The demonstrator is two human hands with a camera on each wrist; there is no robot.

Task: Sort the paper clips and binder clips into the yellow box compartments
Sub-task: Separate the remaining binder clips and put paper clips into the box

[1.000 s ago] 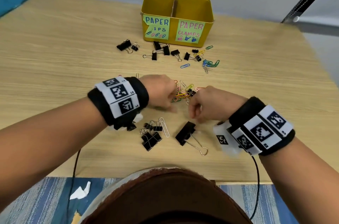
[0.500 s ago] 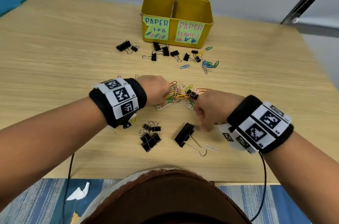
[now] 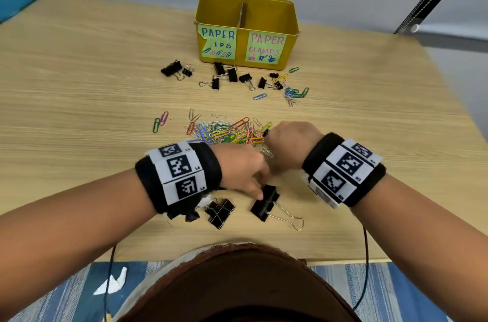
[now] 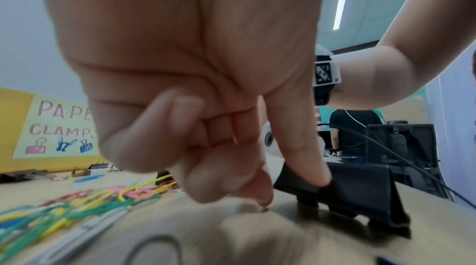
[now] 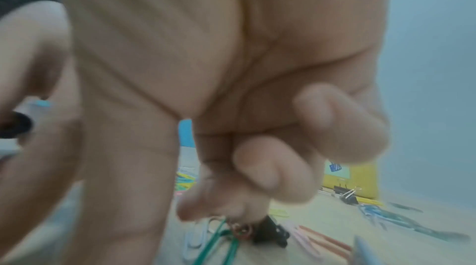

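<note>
Head view: the left hand [image 3: 241, 168] presses a thumb tip on the large black steel binder clip [image 3: 264, 206] lying at the near table edge, its wire handle stretched toward the person; no closed hold on it shows. The right hand [image 3: 290, 145] is curled over the heap of coloured wire paper clips [image 3: 229, 134]; what it holds is hidden here. The yellow metal box with two labelled compartments [image 3: 247, 57] stands well apart at the far side of the wooden table [image 3: 79, 89], small black binder clips [image 3: 232, 75] scattered before it.

Left wrist view: the thumb [image 4: 304, 159] rests on the clip's sloped face, the other fingers curled, empty.

Right wrist view: blurred fingertips [image 5: 221, 206] meet just above a small black clip [image 5: 268, 232] and green wire; whether they pinch anything cannot be told.

The big clip looks stiff, springy and smooth-sided; pinching across its folded spine, or hooking the wire loop, seems surest. The paper clips look light and prone to tangle.
</note>
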